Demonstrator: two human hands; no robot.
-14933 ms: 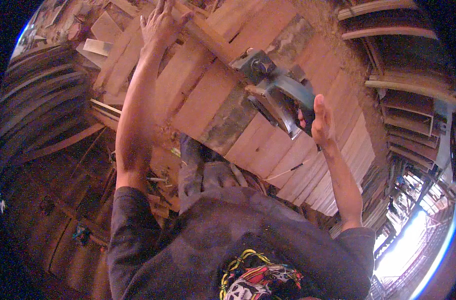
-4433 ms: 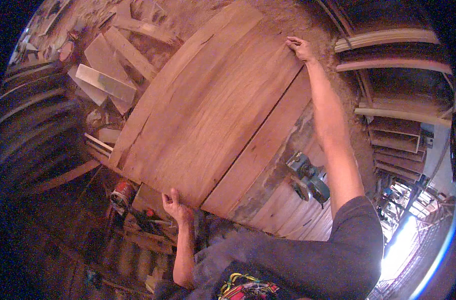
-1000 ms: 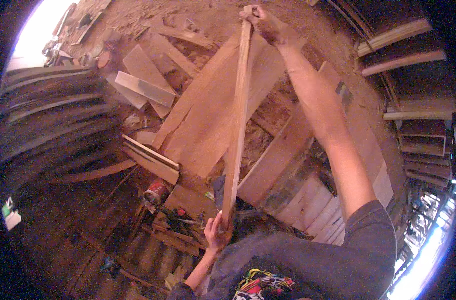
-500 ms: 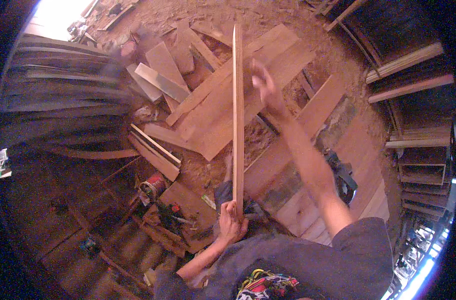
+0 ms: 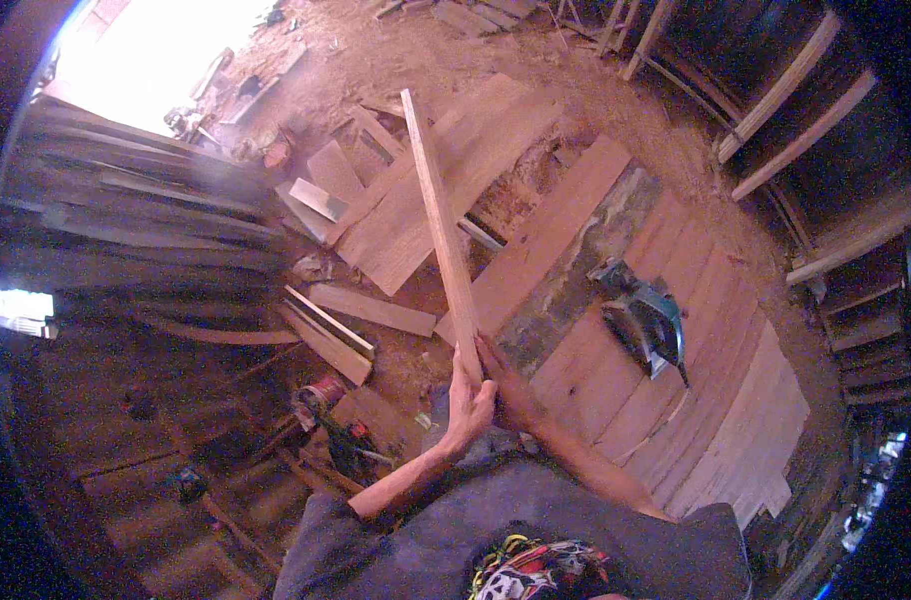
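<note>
A long, narrow wooden plank (image 5: 438, 215) points away from my body, its far end slightly to the left. My left hand (image 5: 466, 408) is closed around the plank's near end, thumb on the right side. On the right of that same end, my right hand (image 5: 506, 385) grips the wood next to my left hand. Part of the right hand's fingers is hidden behind the plank and the left hand. Beyond my hands, wide boards (image 5: 416, 250) lie across one another on the ground beneath the plank.
A handheld power tool (image 5: 641, 318), apparently a circular saw, rests on a surface of side-by-side boards (image 5: 631, 410) at right. Timber offcuts (image 5: 326, 340) and a red can (image 5: 318, 395) are at left. Shelves of lumber (image 5: 856, 240) line the right; stacked planks (image 5: 146, 200) stand left.
My right hand has come back from beyond the plank's middle to its near end. The plank's far end has swung left. The view has shifted, showing the power tool fully.
</note>
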